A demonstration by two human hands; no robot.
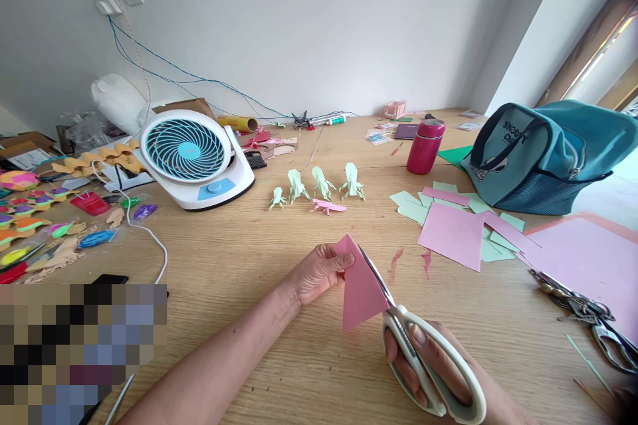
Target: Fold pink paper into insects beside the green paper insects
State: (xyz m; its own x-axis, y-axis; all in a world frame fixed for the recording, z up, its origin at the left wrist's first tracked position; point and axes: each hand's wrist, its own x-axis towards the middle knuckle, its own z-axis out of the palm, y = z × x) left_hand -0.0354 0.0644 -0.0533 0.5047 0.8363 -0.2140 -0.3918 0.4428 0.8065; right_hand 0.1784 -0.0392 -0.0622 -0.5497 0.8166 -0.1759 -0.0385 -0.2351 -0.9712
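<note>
My left hand (321, 273) pinches a folded piece of pink paper (361, 295) near its upper corner, thumb on top. In my right hand (433, 362) is a pair of scissors (406, 332) with white handles, fingers through the loops. The blades lie along the paper's right edge; whether they are cutting into it I cannot tell. Behind my hands stand several pale green folded paper figures (321, 182) shaped like insects. A pink folded paper figure (327, 206) lies in front of them.
At the left stands a white and blue fan (189, 153). A red flask (426, 146) and a teal bag (538, 156) are at the right. Pink and green paper sheets (451, 232) lie before the bag. Another pair of scissors (615, 345) rests at the right edge.
</note>
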